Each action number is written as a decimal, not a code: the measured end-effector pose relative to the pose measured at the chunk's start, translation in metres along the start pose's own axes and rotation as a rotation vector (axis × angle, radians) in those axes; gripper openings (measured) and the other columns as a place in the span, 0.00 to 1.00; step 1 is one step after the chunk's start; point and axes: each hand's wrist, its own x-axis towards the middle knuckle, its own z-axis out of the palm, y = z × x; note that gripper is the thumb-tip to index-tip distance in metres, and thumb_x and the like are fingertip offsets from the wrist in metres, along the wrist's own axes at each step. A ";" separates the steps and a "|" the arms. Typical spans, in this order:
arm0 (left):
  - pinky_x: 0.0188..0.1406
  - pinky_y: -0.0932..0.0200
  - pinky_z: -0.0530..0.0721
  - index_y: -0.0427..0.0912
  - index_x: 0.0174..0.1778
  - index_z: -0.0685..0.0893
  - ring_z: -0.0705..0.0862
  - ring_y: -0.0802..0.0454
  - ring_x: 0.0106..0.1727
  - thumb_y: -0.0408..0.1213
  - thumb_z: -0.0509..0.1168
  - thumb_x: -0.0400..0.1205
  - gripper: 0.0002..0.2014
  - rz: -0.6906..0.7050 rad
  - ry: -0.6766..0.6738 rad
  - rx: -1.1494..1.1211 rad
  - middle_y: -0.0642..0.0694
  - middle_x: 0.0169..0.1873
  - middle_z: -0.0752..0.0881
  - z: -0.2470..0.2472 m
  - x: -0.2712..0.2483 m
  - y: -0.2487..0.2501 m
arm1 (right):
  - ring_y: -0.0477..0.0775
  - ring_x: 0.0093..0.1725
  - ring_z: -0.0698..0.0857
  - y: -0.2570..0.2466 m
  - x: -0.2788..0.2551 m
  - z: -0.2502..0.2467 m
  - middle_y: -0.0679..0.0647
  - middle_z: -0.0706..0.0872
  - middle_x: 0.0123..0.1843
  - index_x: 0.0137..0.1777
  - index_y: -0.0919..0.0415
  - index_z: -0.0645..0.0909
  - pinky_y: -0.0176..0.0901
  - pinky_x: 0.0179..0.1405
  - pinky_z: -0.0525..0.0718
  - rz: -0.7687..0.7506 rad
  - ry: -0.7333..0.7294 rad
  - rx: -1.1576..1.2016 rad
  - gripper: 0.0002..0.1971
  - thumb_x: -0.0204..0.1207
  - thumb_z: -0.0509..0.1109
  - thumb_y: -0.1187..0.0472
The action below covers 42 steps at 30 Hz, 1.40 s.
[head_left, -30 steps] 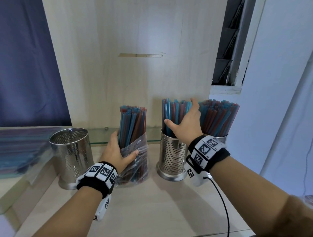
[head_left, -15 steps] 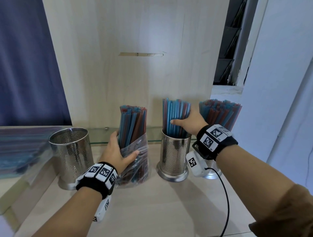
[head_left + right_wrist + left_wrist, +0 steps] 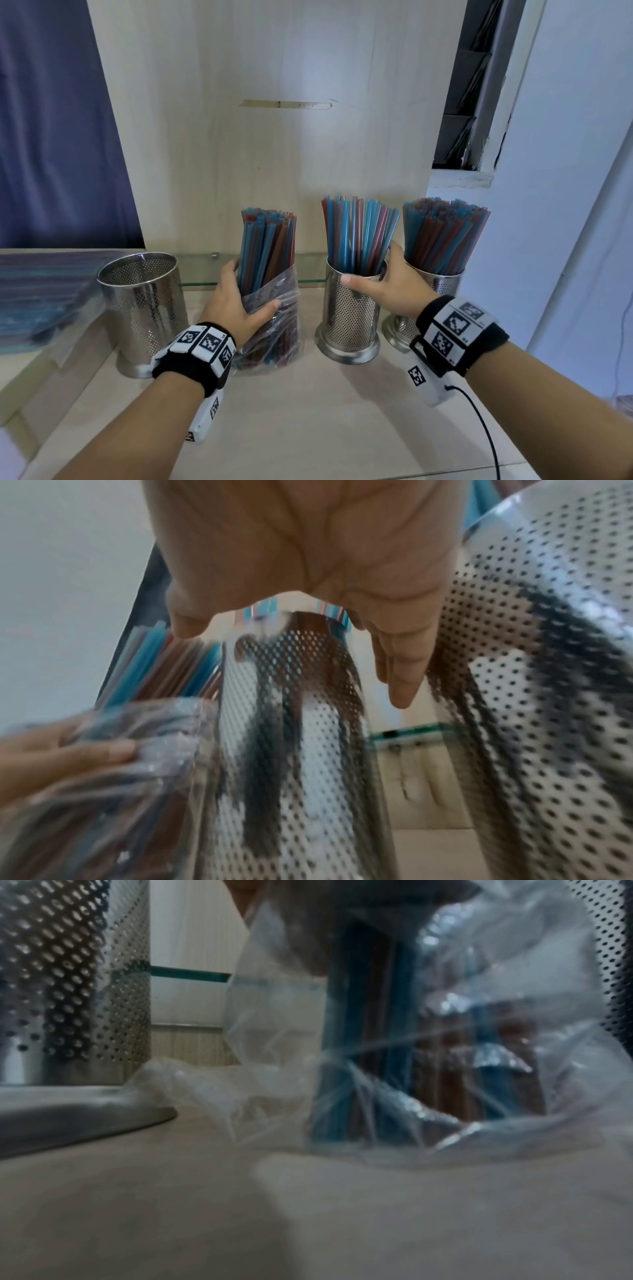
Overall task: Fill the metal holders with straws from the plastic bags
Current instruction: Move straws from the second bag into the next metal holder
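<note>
Three perforated metal holders stand in a row on the wooden counter (image 3: 308,418). The left holder (image 3: 144,308) (image 3: 68,988) has no straws in it. The middle holder (image 3: 349,318) (image 3: 291,750) and the right holder (image 3: 442,284) (image 3: 548,669) carry blue and red straws. Between the left and middle holders a clear plastic bag (image 3: 274,329) (image 3: 445,1042) of straws (image 3: 267,246) stands upright, and my left hand (image 3: 253,286) grips it around the middle. My right hand (image 3: 371,265) (image 3: 293,662) is spread around the middle holder's rim, thumb in front, fingers between the two filled holders.
Flat packs of straws (image 3: 41,301) lie on a raised ledge at the left. A glass shelf edge (image 3: 308,270) and a wooden panel (image 3: 274,137) close off the back. A black cable (image 3: 486,428) trails from my right wrist over the counter.
My right hand has dropped from the straws in the middle holder down to its rim. My left hand keeps its grip on the bag in the same place.
</note>
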 end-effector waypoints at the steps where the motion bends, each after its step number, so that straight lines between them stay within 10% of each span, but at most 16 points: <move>1: 0.66 0.49 0.79 0.45 0.81 0.55 0.81 0.42 0.68 0.50 0.78 0.71 0.49 0.001 0.004 0.002 0.41 0.71 0.78 0.000 0.000 0.000 | 0.42 0.64 0.79 0.004 -0.002 0.002 0.43 0.77 0.68 0.80 0.51 0.59 0.30 0.57 0.75 -0.021 0.017 -0.041 0.51 0.63 0.84 0.40; 12: 0.65 0.50 0.79 0.43 0.81 0.56 0.81 0.41 0.68 0.49 0.79 0.71 0.49 -0.016 0.017 0.010 0.40 0.70 0.78 0.000 -0.001 0.004 | 0.54 0.68 0.83 0.028 -0.006 0.023 0.52 0.82 0.70 0.76 0.54 0.60 0.51 0.69 0.82 -0.025 0.150 -0.151 0.55 0.54 0.87 0.37; 34: 0.66 0.51 0.80 0.43 0.78 0.63 0.79 0.48 0.64 0.41 0.84 0.65 0.48 0.000 0.146 -0.033 0.46 0.65 0.78 -0.012 -0.002 0.016 | 0.57 0.70 0.82 0.037 -0.008 0.032 0.54 0.78 0.76 0.84 0.55 0.49 0.43 0.66 0.78 -0.039 0.099 -0.150 0.62 0.59 0.86 0.41; 42: 0.62 0.45 0.83 0.43 0.68 0.71 0.84 0.44 0.59 0.41 0.87 0.59 0.44 -0.288 -0.032 -0.196 0.44 0.58 0.84 -0.004 0.012 0.010 | 0.59 0.67 0.84 0.041 -0.007 0.034 0.55 0.81 0.73 0.84 0.54 0.50 0.47 0.66 0.80 -0.039 0.120 -0.175 0.62 0.58 0.85 0.38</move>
